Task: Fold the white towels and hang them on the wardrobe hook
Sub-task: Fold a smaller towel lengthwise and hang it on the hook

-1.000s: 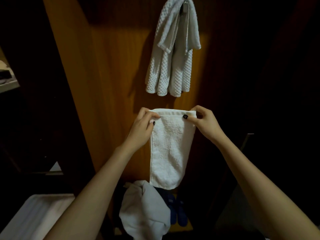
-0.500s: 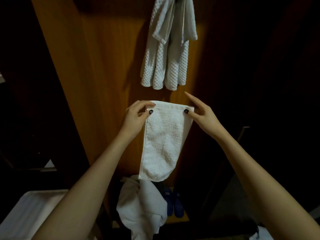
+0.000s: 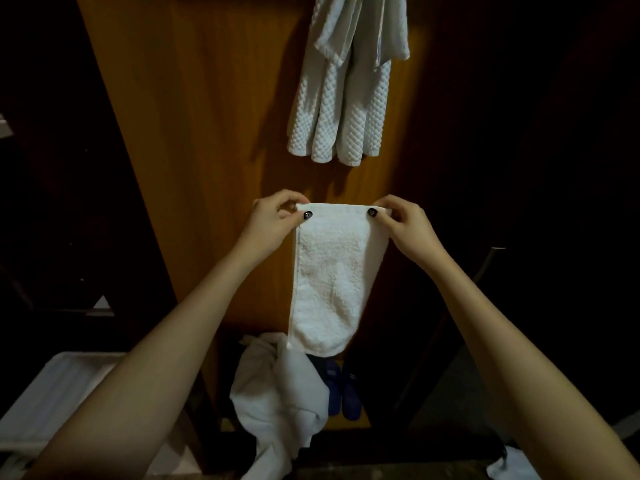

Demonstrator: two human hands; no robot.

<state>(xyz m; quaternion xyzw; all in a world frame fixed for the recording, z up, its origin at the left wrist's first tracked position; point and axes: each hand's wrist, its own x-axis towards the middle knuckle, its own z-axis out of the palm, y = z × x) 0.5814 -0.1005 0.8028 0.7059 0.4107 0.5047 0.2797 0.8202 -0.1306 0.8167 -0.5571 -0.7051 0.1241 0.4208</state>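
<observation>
A small white towel (image 3: pixel 329 282), folded into a narrow strip, hangs straight down in front of the wooden wardrobe panel (image 3: pixel 207 133). My left hand (image 3: pixel 273 223) pinches its top left corner and my right hand (image 3: pixel 405 226) pinches its top right corner. Above them, several white waffle-textured towels (image 3: pixel 346 98) hang from the top of the panel; the hook itself is out of view. A crumpled white towel (image 3: pixel 277 400) lies heaped low down, under the held one.
A pair of dark blue slippers (image 3: pixel 341 393) sits on the wardrobe floor beside the heap. A white tray-like surface (image 3: pixel 52 403) is at the lower left. Dark wardrobe interiors flank the panel, with a metal handle (image 3: pixel 485 268) on the right.
My right hand's fingers, stretched out half a second ago, now curl and pinch the towel's corner. The towel hangs straighter, and the view has dropped slightly.
</observation>
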